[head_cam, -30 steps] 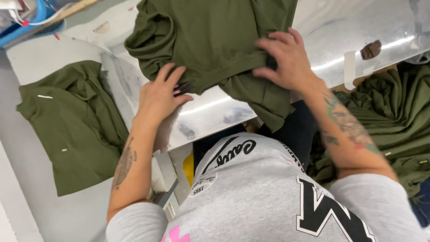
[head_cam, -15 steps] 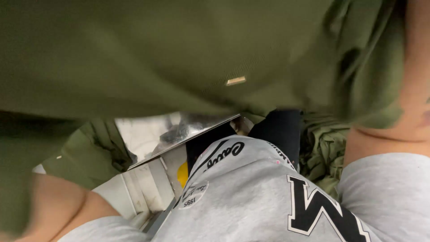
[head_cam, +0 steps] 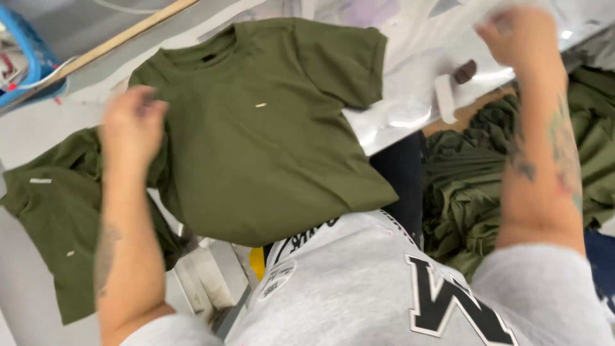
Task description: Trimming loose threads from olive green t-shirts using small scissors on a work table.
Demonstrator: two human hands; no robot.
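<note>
— Looking at my left hand [head_cam: 131, 125] first: it sits at the left edge of the olive green T-shirt [head_cam: 269, 138], fingers loosely curled over the cloth near the sleeve. It's blurred, so I can't tell if it pinches the fabric or only presses on it

— And the right?

— My right hand [head_cam: 519, 38] is up in the upper right of the frame, well apart from the left, on the clear plastic sheeting [head_cam: 410, 96] that covers the worktable [head_cam: 45, 128]. It's blurred too; I cannot tell whether it grips the plastic or just touches it

— Where does the shirt lie?

— Centre of the frame, front up, collar toward the top, its hem hanging over the near table edge against my grey sweatshirt [head_cam: 359, 288]

— How would you handle it well from here?

— I'd judge it best to hold the left edge flat with an open palm, keep the shoulders square and let no crease set under the chest

— Arm pose?

— Left forearm runs up from the lower left, wrist bent inward. Right forearm rises steeply on the right, nearly straight

— Around them?

— A second olive shirt [head_cam: 57, 218] lies flat at lower left, a heap of olive garments [head_cam: 474, 186] at right, a blue bin [head_cam: 25, 57] at upper left
</note>
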